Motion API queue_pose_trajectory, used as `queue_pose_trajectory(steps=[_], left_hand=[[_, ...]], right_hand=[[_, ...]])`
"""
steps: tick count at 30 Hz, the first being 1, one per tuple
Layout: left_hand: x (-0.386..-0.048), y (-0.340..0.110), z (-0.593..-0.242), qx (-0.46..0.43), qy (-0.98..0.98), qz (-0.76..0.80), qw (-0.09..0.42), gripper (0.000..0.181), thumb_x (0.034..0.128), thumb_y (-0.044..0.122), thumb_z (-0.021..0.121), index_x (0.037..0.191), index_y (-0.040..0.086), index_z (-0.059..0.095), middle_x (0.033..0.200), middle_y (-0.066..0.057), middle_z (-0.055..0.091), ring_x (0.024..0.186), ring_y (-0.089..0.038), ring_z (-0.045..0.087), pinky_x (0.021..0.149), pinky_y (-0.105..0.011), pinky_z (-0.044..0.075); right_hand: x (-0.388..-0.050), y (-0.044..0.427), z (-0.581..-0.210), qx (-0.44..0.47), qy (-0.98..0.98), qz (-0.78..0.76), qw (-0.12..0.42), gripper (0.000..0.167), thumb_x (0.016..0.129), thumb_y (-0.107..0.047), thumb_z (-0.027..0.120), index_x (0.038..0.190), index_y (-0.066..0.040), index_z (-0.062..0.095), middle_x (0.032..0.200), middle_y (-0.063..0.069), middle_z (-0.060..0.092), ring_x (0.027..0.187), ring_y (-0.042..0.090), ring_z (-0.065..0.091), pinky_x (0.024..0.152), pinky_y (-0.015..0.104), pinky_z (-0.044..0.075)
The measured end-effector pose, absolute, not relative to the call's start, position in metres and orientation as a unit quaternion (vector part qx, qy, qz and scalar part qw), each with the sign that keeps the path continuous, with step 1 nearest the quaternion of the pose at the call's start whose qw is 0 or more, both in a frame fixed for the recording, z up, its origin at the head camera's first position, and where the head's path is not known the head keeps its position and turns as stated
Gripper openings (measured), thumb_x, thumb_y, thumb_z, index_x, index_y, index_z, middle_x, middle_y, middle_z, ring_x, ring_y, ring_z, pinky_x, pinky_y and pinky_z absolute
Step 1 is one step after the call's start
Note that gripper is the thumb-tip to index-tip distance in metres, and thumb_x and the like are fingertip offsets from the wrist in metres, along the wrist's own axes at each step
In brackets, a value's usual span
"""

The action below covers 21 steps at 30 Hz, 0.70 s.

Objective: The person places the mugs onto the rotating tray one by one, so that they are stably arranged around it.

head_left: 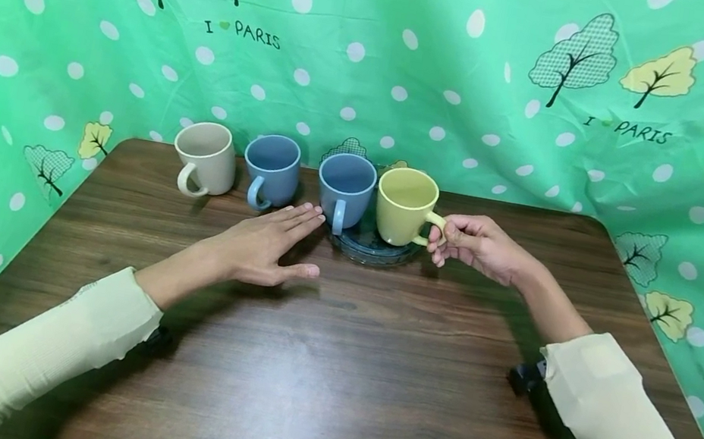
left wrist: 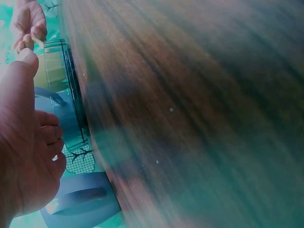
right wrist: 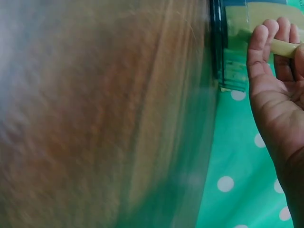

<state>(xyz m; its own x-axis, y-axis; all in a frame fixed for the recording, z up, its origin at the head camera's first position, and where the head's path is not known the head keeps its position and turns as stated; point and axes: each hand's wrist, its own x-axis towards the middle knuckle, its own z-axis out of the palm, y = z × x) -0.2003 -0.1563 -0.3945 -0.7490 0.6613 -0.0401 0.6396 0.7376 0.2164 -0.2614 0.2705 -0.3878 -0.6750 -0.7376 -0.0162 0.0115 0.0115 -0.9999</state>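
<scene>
My right hand pinches the handle of a yellow mug between thumb and fingers. The mug stands upright at the right side of a clear glass dish; whether its base touches the glass I cannot tell. Beside it, on the dish's left side, is a blue mug with its handle towards me. My left hand has its fingers straight, fingertips close to that blue mug's left side; contact is unclear. In the left wrist view, the left hand partly hides the dish and mugs.
Left of the dish, a second blue mug and an off-white mug stand upright near the back edge of the brown wooden table. A green dotted cloth hangs behind and at both sides.
</scene>
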Motion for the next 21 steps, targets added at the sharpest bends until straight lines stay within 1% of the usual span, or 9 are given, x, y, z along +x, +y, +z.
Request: queue_pose_trajectory(steps=[5,10,16,18,21], left_hand=[[-0.199,-0.158,-0.393,0.348,0.931,0.094,0.053,0.095,0.1119,0.066,0.057,0.178,0.004,0.028,0.188,-0.017,0.024,0.177,-0.036,0.022,0.146,-0.052,0.022],[-0.199,-0.158,-0.393,0.348,0.931,0.093,0.052,0.096,0.1115,0.067,0.057,0.178,0.004,0.028,0.188,-0.017,0.025,0.177,-0.036,0.022,0.145,-0.052,0.023],[-0.199,-0.156,-0.394,0.35,0.931,0.089,0.054,0.097,0.1114,0.067,0.057,0.178,0.004,0.028,0.188,-0.017,0.024,0.177,-0.035,0.021,0.145,-0.052,0.023],[-0.2,-0.156,-0.394,0.352,0.93,0.087,0.054,0.097,0.1114,0.068,0.057,0.178,0.004,0.027,0.188,-0.017,0.024,0.177,-0.036,0.021,0.146,-0.052,0.022],[-0.201,-0.156,-0.394,0.354,0.93,0.084,0.054,0.098,0.1112,0.068,0.056,0.178,0.003,0.027,0.188,-0.018,0.024,0.177,-0.037,0.022,0.146,-0.052,0.022]], right_hand=[[-0.264,0.269,-0.38,-0.262,0.679,-0.625,0.283,0.032,0.122,-0.021,0.051,0.12,0.001,0.073,0.112,0.006,0.081,0.094,0.017,0.076,0.084,0.031,0.068],[-0.261,0.268,-0.373,-0.232,0.705,-0.617,0.261,0.029,0.121,-0.019,0.054,0.125,0.001,0.074,0.115,0.006,0.082,0.091,0.018,0.075,0.081,0.03,0.067],[-0.257,0.271,-0.367,-0.187,0.74,-0.615,0.199,0.019,0.115,-0.011,0.066,0.127,0.002,0.073,0.108,0.009,0.082,0.083,0.017,0.076,0.075,0.032,0.069],[-0.256,0.271,-0.366,-0.184,0.762,-0.597,0.172,0.02,0.111,-0.008,0.072,0.127,0.003,0.074,0.103,0.008,0.082,0.08,0.017,0.077,0.074,0.035,0.07],[-0.254,0.27,-0.366,-0.186,0.798,-0.558,0.133,0.026,0.106,-0.008,0.079,0.127,0.007,0.074,0.097,0.004,0.082,0.077,0.019,0.077,0.073,0.042,0.071]])
